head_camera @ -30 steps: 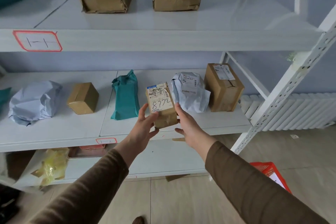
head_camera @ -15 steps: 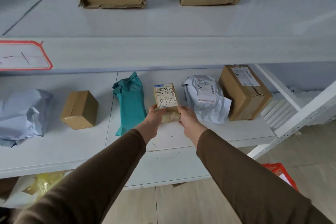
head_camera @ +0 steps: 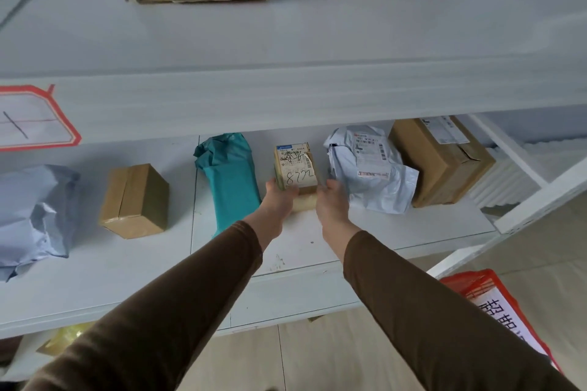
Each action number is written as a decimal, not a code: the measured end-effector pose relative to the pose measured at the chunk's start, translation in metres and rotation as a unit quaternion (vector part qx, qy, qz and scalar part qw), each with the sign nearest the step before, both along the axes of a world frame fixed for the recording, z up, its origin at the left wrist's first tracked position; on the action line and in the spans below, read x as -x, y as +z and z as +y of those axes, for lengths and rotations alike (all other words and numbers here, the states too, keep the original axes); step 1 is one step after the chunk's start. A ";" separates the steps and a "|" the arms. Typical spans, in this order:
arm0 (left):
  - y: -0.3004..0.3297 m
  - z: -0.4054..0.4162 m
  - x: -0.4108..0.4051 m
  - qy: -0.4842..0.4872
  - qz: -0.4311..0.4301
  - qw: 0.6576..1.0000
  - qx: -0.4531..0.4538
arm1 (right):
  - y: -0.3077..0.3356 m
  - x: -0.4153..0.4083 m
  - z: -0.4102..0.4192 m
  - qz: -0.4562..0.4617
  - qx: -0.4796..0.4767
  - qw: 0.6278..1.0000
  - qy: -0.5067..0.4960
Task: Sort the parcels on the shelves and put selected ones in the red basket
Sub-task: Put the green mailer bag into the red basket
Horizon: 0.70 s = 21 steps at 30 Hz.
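1. Middle shelf (head_camera: 381,232): labelled parcel (head_camera: 297,168) now lowered back into the gap between teal bag (head_camera: 230,178) at its 9 o'clock and grey mailer (head_camera: 368,168) at 3 o'clock.
2. Red basket (head_camera: 470,287), at 5 o'clock, bypassed (seemingly not a selected parcel).
3. Left hand (head_camera: 279,197) and right hand (head_camera: 332,200) still cupped round its sides.

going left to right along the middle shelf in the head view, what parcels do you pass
grey bag → small brown box → teal bag → labelled box marked 8772 → white bag → large brown box
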<state>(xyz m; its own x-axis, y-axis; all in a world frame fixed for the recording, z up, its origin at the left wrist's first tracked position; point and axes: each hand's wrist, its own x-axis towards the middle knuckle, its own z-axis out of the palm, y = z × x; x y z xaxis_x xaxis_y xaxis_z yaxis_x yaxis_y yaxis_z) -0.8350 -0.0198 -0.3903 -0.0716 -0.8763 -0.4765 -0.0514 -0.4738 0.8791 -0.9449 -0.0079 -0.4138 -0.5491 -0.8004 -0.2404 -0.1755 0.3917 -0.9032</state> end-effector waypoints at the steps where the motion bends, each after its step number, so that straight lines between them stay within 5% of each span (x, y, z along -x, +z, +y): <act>1: 0.008 0.004 -0.005 -0.005 -0.008 0.999 0.036 | 0.004 -0.005 0.004 0.058 0.037 0.998 0.001; 4: 0.028 0.008 -0.033 -0.005 -0.078 0.986 0.146 | 0.024 -0.029 0.018 0.186 0.214 0.958 0.040; 6: 0.031 0.006 -0.061 0.031 -0.126 0.973 0.193 | 0.031 -0.047 0.021 0.188 0.256 0.943 0.097; 9: 0.016 0.007 -0.105 0.097 -0.162 0.966 0.175 | 0.029 -0.072 0.021 0.106 0.137 0.963 0.204; 14: -0.016 0.018 -0.135 0.061 -0.044 0.996 -0.040 | 0.016 -0.099 0.020 -0.032 -0.077 0.960 0.269; 21: -0.002 0.059 -0.151 0.070 0.024 0.997 0.000 | 0.024 -0.103 0.051 -0.099 -0.006 0.963 0.251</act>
<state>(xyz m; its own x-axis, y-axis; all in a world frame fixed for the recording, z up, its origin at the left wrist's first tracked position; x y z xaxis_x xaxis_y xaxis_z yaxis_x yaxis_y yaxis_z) -0.6841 0.0391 -0.3919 0.0287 -0.8791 -0.4758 0.0572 -0.4738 0.8788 -0.8423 0.0432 -0.3902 -0.0361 -0.9498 -0.3109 -0.1704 0.3124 -0.9345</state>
